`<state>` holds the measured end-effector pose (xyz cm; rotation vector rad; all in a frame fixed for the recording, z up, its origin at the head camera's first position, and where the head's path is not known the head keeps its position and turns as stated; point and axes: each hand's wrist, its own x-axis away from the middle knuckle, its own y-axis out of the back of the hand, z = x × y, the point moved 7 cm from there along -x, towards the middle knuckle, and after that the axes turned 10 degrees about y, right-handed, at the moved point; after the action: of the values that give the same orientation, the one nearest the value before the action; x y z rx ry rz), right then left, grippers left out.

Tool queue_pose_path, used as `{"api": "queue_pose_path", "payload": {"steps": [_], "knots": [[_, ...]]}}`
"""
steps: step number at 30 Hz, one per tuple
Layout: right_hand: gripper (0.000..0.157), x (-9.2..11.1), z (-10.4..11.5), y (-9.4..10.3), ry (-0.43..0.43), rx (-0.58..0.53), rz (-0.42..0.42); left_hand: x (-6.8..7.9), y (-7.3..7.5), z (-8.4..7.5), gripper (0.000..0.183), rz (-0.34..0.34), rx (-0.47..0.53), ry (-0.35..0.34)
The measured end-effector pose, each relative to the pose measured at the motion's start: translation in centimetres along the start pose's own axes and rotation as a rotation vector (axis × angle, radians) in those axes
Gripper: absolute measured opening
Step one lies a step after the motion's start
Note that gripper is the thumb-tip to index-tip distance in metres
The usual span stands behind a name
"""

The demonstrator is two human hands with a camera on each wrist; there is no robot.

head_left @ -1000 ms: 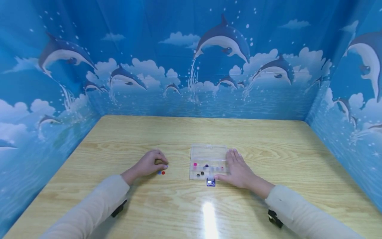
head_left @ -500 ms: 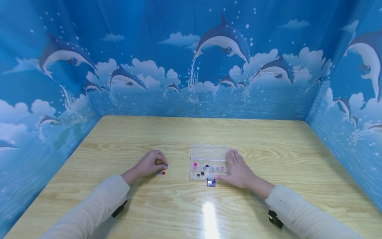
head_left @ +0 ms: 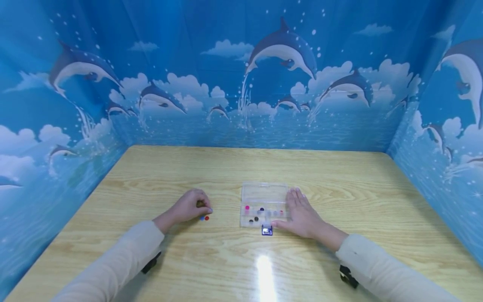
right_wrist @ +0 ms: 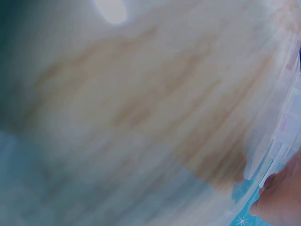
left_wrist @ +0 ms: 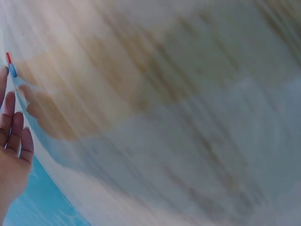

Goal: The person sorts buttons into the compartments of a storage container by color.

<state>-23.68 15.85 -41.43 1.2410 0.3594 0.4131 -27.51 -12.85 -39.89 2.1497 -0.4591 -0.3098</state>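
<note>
My left hand [head_left: 191, 206] is low over the table left of centre, its thumb and forefinger curled together at the tips. A tiny bluish piece [head_left: 211, 211] shows at those fingertips. Just in front of them lie a red disc [head_left: 206, 218] and a blue disc [head_left: 201, 218], also visible as red and blue slivers in the left wrist view. A clear plastic compartment box [head_left: 264, 193] lies lid-up at centre, with pink, black and pale small discs in it. My right hand [head_left: 302, 214] lies with straight fingers along the box's right side, covering part of that edge, thumb at its front corner.
A small dark-blue-rimmed square piece [head_left: 266, 230] sits at the front edge of the box. The wooden table [head_left: 320, 167] is enclosed at the back and sides by a blue dolphin-print curtain [head_left: 211, 105].
</note>
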Motion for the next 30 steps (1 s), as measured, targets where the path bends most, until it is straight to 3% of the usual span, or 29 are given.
{"api": "queue_pose_path", "payload": {"steps": [9,21,30], "knots": [[0.105,0.0,0.0,0.0,0.001,-0.004,-0.005,0.0,0.0,0.0,0.006,-0.003,-0.006,0.006],[0.106,0.0,-0.1,-0.2,-0.002,-0.006,-0.001,-0.1,0.0,-0.6,0.006,0.018,0.063,0.064],[0.106,0.0,-0.1,-0.1,0.002,0.002,-0.006,-0.4,0.2,-1.6,0.006,-0.025,0.067,0.038]]}}
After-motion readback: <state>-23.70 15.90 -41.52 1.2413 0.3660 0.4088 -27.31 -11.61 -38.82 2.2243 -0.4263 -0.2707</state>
